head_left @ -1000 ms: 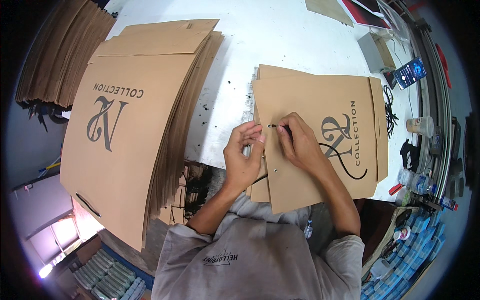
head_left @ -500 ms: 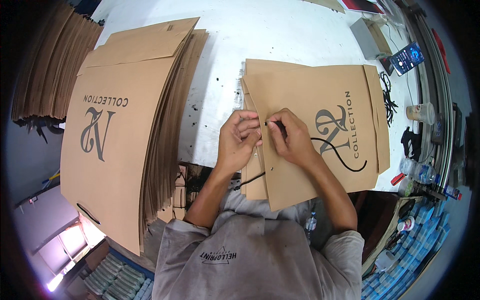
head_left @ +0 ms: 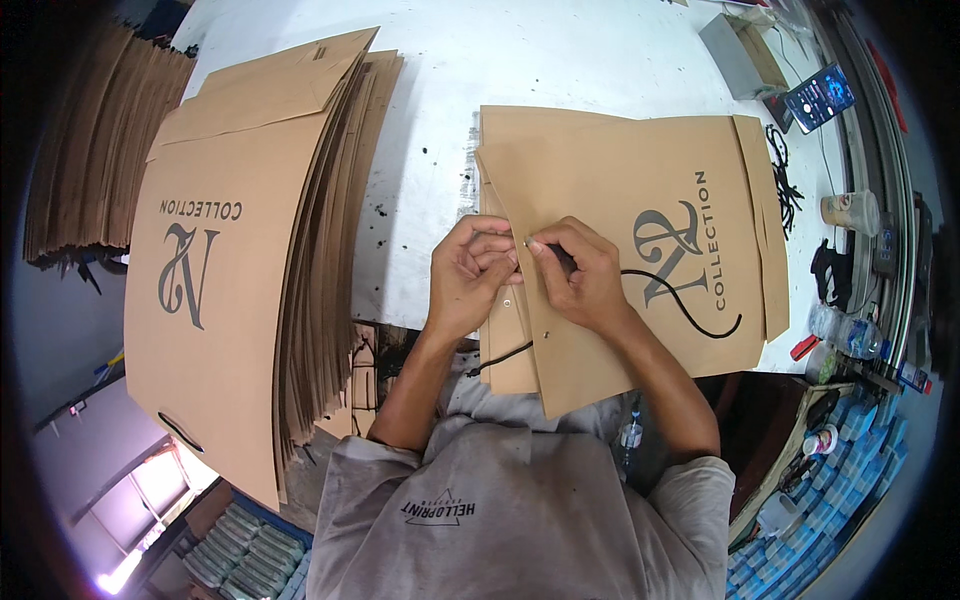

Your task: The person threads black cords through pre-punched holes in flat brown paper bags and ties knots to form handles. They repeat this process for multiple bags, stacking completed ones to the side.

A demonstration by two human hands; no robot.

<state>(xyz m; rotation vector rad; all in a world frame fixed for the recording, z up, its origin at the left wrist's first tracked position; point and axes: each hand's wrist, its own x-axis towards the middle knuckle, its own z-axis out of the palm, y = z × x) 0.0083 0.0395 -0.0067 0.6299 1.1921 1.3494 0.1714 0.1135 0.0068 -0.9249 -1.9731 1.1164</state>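
A brown paper bag (head_left: 600,170) with dark print lies flat on the white table before me, its open edge toward my left. My right hand (head_left: 578,270) rests on its front panel, thumb and fingers pinching a black cord (head_left: 690,315) close to a small eyelet near that edge. The cord's loose end curves rightward over the print. At the panel's left edge my left hand (head_left: 472,275) is closed, fingers curled, fingertips partly hidden behind the panel; what they grip does not show. Another black cord end (head_left: 500,358) sticks out below it.
A tall stack of similar bags (head_left: 230,260) stands at left, with more brown bags (head_left: 100,150) behind. Along the right edge are loose black cords (head_left: 785,180), a phone (head_left: 818,98), a grey box (head_left: 742,58), a plastic cup (head_left: 850,213) and a bottle (head_left: 855,335).
The black tip seen at the eyelet under my right fingers no longer shows there. Both hands stay almost in place; the whole view has shifted slightly.
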